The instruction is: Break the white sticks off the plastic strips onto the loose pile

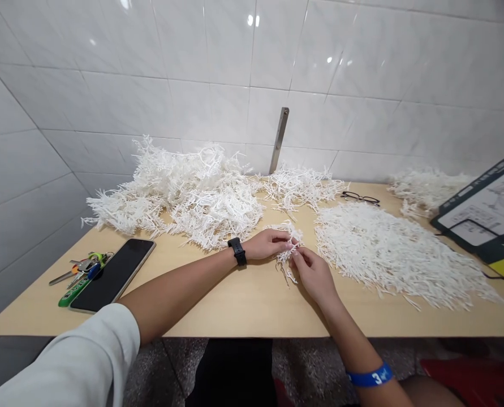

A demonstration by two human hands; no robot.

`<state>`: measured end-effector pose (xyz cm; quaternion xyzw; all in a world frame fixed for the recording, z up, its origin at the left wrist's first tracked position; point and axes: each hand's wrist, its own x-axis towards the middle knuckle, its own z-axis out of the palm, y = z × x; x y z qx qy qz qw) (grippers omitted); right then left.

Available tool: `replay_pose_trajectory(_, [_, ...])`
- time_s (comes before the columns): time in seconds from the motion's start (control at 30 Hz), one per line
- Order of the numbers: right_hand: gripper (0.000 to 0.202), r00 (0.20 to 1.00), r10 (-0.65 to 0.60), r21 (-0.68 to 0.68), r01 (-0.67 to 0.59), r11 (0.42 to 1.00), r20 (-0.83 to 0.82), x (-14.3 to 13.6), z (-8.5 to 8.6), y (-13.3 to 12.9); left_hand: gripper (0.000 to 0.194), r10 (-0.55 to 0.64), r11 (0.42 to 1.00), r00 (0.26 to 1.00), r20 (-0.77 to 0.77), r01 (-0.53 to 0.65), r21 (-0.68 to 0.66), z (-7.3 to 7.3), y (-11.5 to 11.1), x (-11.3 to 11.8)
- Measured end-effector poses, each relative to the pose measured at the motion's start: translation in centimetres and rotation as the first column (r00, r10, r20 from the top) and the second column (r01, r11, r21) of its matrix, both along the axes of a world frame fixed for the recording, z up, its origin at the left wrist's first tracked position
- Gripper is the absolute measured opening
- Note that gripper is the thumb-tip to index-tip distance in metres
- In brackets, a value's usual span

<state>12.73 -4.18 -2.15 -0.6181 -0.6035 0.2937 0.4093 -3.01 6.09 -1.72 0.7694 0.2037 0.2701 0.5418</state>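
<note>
A small clump of white, thin, branching strands [284,257] is between my hands, just above the wooden table. My left hand [266,244], with a black watch on the wrist, is closed on the clump from the left. From the right, my right hand [315,274] pinches at the clump's edge with thumb and forefinger; the tip it grips is too small to make out clearly. Behind my left hand rises a large tangled heap of the same branching strands [201,192]. To the right of my right hand lies a flat, wide spread of loose short white pieces [400,254].
A phone [113,274] and a bunch of keys [82,268] lie at the left. Eyeglasses [360,198] rest behind the flat spread. Another white pile [300,186] sits near an upright metal bar [279,141]. A dark green printed box [489,203] stands at the right.
</note>
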Motion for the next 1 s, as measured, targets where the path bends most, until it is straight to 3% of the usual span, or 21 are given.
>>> replay_pose_trajectory(0.13, [0.039,0.981,0.098,-0.022,-0.103,0.994,-0.165,0.8,-0.2,0.2,0.026,0.089,0.993,0.996,0.013,-0.090,0.080,0.0,-0.4,0.4])
replay_pose_trajectory(0.27, [0.045,0.943,0.149,-0.019,-0.162,0.987,-0.299,1.1,-0.2,0.1,0.029,0.146,0.987,0.988,0.051,-0.142,-0.078,-0.1,-1.1,0.8])
replay_pose_trajectory(0.33, [0.042,0.936,0.155,-0.001,-0.163,0.987,-0.316,1.2,-0.4,0.1,0.028,0.157,0.985,0.985,0.066,-0.152,-0.081,0.1,-1.5,0.9])
replay_pose_trajectory(0.43, [0.041,0.927,0.123,0.006,-0.129,0.992,-0.354,1.3,-0.7,0.3,0.017,0.206,0.974,0.977,0.050,-0.210,0.090,0.8,-2.2,0.8])
replay_pose_trajectory(0.53, [0.039,0.883,0.062,-0.011,-0.076,0.997,-0.464,1.3,-0.6,0.2,0.017,0.253,0.907,0.965,0.067,-0.260,0.331,1.6,-2.9,0.6])
replay_pose_trajectory(0.63, [0.039,0.840,0.016,-0.060,-0.058,0.997,-0.542,1.2,-0.4,0.1,0.025,0.289,0.875,0.957,0.012,-0.269,0.402,1.8,-3.5,0.8])
replay_pose_trajectory(0.73, [0.039,0.829,0.015,-0.068,-0.064,0.996,-0.560,1.2,-0.3,0.1,0.027,0.293,0.908,0.954,-0.066,-0.256,0.332,1.4,-3.9,1.0])
replay_pose_trajectory(1.0, [0.037,0.836,0.003,0.015,0.006,1.000,-0.549,1.4,-0.1,0.3,0.018,0.257,0.966,0.966,0.006,-0.257,0.027,0.6,-3.0,1.1])
